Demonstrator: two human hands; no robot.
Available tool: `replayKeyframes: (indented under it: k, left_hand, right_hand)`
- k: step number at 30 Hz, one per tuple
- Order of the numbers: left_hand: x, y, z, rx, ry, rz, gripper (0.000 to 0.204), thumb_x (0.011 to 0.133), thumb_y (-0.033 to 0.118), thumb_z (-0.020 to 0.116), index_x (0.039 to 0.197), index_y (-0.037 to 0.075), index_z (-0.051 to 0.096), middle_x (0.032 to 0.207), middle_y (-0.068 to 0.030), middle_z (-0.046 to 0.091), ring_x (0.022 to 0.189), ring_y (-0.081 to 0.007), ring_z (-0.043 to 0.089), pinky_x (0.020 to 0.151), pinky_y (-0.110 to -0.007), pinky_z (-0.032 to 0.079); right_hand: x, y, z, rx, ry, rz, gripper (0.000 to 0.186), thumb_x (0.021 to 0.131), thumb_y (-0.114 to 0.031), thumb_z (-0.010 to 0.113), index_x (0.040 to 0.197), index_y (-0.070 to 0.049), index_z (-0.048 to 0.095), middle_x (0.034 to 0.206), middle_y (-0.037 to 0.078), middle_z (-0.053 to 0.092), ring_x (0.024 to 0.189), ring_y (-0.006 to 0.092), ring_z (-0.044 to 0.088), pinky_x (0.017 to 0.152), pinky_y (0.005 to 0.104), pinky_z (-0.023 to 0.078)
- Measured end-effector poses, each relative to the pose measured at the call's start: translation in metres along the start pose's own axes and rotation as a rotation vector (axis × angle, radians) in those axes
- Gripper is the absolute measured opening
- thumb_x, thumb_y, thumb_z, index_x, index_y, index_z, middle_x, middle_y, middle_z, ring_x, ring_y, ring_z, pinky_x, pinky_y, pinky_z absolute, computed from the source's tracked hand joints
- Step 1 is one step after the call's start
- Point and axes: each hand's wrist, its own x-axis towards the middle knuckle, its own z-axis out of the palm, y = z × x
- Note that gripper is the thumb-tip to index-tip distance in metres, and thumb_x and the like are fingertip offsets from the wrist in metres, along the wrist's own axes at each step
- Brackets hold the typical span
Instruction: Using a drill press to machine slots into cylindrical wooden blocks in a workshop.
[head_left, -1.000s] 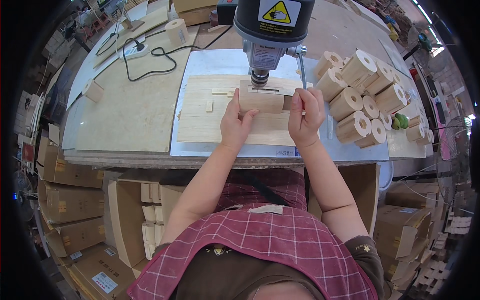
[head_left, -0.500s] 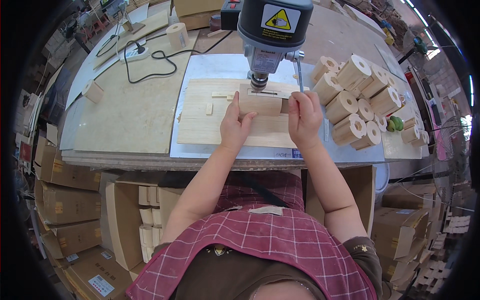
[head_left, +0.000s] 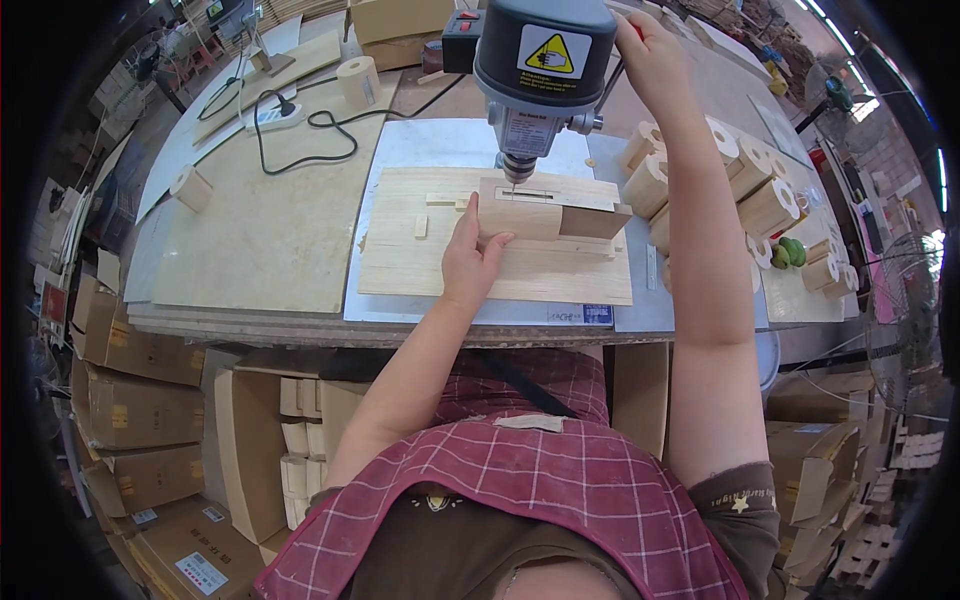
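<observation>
My left hand grips the left end of a pale wooden block with a slotted top and a brown piece at its right. The block stands on a light wooden board under the drill press chuck. My right hand is raised beside the black motor housing, closed on the red-tipped handle of the lever. Small wooden strips lie left of the block.
Hollow wooden cylinders are piled at the right, near green objects. A power strip and black cord lie at the back left. Cardboard boxes are stacked below left, beside an open box of wooden pieces.
My right hand has left the block's right end and moved up to the lever, which now angles upward instead of down. My left hand still holds the block.
</observation>
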Motion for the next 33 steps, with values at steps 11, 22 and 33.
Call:
replayKeyframes:
  k: [11, 22, 33]
  left_hand:
    - [0.002, 0.006, -0.008, -0.026, -0.096, -0.154, 0.074, 0.069, 0.01, 0.069, 0.133, 0.006, 0.032, 0.105, -0.0138, 0.056, 0.083, -0.0238, 0.058, 0.065, -0.03, 0.05]
    - [-0.007, 0.017, -0.132, -0.073, -0.196, -0.223, 0.077, 0.064, 0.006, 0.073, 0.132, 0.009, 0.037, 0.096, -0.0064, 0.062, 0.072, -0.0079, 0.059, 0.064, -0.02, 0.047]
    - [-0.02, 0.048, -0.24, -0.256, 0.31, -0.545, 0.037, 0.073, 0.01, 0.068, 0.106, -0.004, 0.058, 0.087, -0.0075, 0.063, 0.076, -0.01, 0.058, 0.067, -0.022, 0.046]
  right_hand:
    - [-0.161, 0.057, 0.01, 0.198, -0.699, 0.326, 0.047, 0.074, -0.028, 0.07, 0.11, -0.003, 0.054, 0.086, 0.009, 0.061, 0.079, 0.018, 0.057, 0.069, 0.0291, 0.046]
    - [-0.191, 0.02, -0.026, 0.454, -0.756, 0.487, 0.033, 0.07, -0.016, 0.073, 0.095, 0.003, 0.061, 0.076, 0.006, 0.062, 0.071, 0.0093, 0.055, 0.066, 0.0259, 0.045]
    - [-0.209, -0.057, -0.005, 0.773, -0.74, 0.372, 0.021, 0.07, 0.0, 0.069, 0.089, 0.0, 0.061, 0.079, 0.002, 0.056, 0.073, 0.0087, 0.05, 0.065, 0.0215, 0.042]
